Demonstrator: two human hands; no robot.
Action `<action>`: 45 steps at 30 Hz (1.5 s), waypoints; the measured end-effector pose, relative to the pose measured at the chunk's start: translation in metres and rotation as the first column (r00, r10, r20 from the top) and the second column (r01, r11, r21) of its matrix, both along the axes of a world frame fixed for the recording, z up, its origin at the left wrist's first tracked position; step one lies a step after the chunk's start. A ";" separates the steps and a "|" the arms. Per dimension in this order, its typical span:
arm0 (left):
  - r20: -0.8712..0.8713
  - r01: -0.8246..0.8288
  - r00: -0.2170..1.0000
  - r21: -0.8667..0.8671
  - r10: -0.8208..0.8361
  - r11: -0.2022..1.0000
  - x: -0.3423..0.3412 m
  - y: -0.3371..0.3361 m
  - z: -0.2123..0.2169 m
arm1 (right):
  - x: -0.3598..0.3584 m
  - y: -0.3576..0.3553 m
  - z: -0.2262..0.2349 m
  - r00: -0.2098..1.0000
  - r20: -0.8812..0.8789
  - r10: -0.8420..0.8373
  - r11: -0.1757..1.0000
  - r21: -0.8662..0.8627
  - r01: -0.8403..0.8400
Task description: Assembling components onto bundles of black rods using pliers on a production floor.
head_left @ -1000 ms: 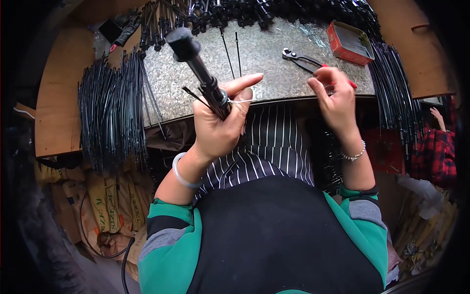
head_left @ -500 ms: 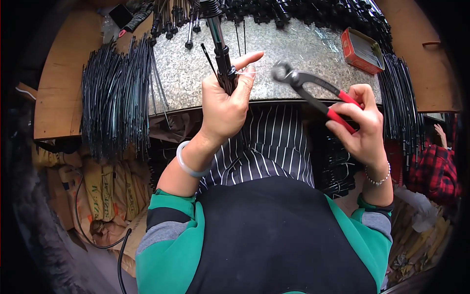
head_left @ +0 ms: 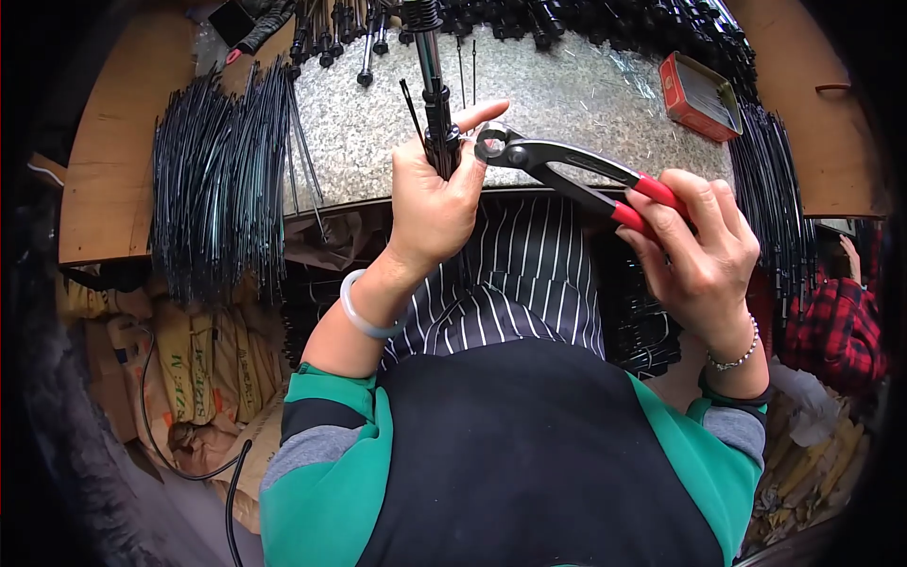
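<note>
My left hand (head_left: pixel 436 203) grips a black rod-like part (head_left: pixel 433 85) that stands upright over the grey stone worktop (head_left: pixel 557 109), with thin black ribs held along it. My right hand (head_left: pixel 704 255) holds red-handled pincers (head_left: pixel 567 168). The pincers' round jaws (head_left: pixel 493 144) sit right beside the rod, at my left thumb and forefinger.
A thick bundle of thin black rods (head_left: pixel 217 180) hangs over the worktop's left edge, another bundle (head_left: pixel 770 189) over the right. A small red tin (head_left: pixel 697 94) lies at the back right. Several black capped parts (head_left: pixel 586 19) line the far edge. Sacks (head_left: pixel 189 369) lie below left.
My right hand picked the pincers off the worktop and brought their jaws left up to the rod. My left hand has turned the rod more upright.
</note>
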State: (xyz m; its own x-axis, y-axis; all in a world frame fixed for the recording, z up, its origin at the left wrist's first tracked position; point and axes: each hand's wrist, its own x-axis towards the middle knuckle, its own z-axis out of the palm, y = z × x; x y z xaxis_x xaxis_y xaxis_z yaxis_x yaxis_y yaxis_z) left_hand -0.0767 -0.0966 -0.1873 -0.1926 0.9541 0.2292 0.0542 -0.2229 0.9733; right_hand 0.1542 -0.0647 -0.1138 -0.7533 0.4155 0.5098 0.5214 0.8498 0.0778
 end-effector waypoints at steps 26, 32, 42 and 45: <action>0.105 0.080 0.990 0.099 -0.090 0.992 0.003 -0.011 0.005 | -0.007 -0.005 -0.032 0.997 -0.067 0.039 0.024 -0.997 -0.068; 0.067 0.122 0.989 0.128 -0.131 0.984 0.005 -0.007 -0.004 | 0.009 -0.006 -0.045 0.971 -0.240 0.020 0.229 -0.944 -0.238; 0.181 0.085 0.979 0.034 -0.090 0.996 0.005 -0.003 -0.009 | -0.001 0.002 -0.056 0.965 -0.198 0.169 0.472 -0.843 -0.256; 0.136 0.076 0.988 -0.031 -0.071 0.997 0.003 -0.003 -0.009 | -0.005 0.002 -0.053 0.981 -0.117 0.157 0.553 -0.812 -0.186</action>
